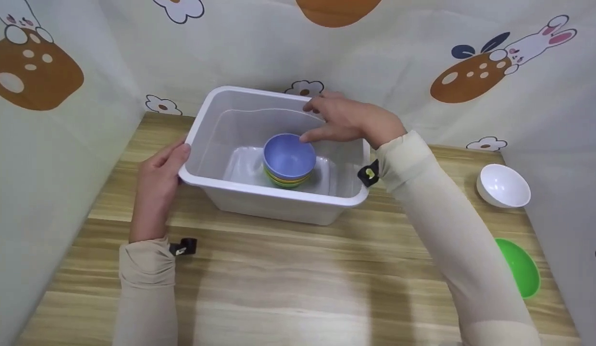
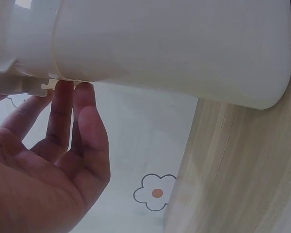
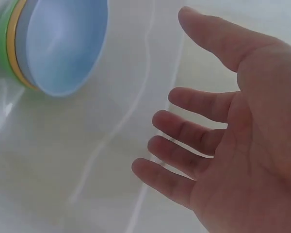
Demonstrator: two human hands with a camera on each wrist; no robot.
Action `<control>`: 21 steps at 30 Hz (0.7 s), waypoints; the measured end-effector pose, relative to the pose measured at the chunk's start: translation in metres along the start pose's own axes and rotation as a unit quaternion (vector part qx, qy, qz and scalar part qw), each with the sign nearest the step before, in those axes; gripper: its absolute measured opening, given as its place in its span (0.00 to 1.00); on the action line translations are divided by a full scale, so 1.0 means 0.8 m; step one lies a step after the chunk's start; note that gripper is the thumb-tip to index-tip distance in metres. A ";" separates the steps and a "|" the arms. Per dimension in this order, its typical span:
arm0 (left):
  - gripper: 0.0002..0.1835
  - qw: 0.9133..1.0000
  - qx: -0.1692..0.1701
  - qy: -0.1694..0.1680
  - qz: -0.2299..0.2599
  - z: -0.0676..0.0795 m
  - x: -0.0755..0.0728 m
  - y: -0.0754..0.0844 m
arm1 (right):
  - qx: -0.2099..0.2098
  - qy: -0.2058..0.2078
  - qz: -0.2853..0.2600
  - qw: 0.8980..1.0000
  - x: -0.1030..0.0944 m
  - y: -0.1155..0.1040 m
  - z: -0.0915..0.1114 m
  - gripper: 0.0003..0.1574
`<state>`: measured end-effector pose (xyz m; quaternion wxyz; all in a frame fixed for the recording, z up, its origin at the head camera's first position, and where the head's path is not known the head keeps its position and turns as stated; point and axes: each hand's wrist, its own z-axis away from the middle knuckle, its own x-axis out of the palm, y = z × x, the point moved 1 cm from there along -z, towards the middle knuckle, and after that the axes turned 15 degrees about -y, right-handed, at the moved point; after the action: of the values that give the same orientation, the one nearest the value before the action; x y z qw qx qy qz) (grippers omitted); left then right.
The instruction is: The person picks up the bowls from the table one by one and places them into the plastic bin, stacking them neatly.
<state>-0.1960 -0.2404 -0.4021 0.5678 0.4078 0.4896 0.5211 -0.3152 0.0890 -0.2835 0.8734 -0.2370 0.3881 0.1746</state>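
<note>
A white plastic tub [image 1: 274, 216] stands on the table, and inside it sits a stack of bowls, a blue bowl [image 1: 289, 154] on top with yellow and green ones under it. My left hand [image 1: 158, 178] grips the tub's rim at its left end, thumb over the lip; in the left wrist view the fingertips [image 2: 83, 90] press beneath the lip. Over the tub's back right corner is my right hand [image 1: 343, 120], fingers spread and holding nothing. The right wrist view shows its palm empty, with the stacked blue bowl [image 3: 63, 43] off to one side.
A white bowl [image 1: 503, 186] rests at the table's right edge. Nearer to me, a green dish [image 1: 521, 269] lies partly behind my right sleeve. Patterned cloth walls [image 1: 399, 57] enclose the wooden table [image 1: 279, 274] at the back and both sides.
</note>
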 end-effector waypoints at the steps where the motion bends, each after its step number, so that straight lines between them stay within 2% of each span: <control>1: 0.29 1.000 -0.001 -0.001 0.000 0.000 0.000 0.000 | 0.000 0.003 0.002 1.000 -0.001 0.001 0.006 0.51; 5: 0.30 1.000 -0.009 -0.003 -0.004 -0.001 0.000 0.000 | -0.002 0.021 0.014 1.000 -0.004 0.002 0.032 0.50; 11: 0.29 1.000 0.010 0.006 0.023 -0.001 0.003 0.000 | -0.009 0.051 0.026 0.998 -0.003 0.011 0.064 0.49; 21: 0.30 1.000 0.000 -0.001 0.032 -0.002 0.002 0.001 | -0.001 0.089 0.016 0.996 0.011 0.046 0.110 0.46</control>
<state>-0.1979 -0.2391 -0.4015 0.5513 0.4236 0.4763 0.5383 -0.2754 0.1691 -0.2489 0.8321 -0.2463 0.4678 0.1673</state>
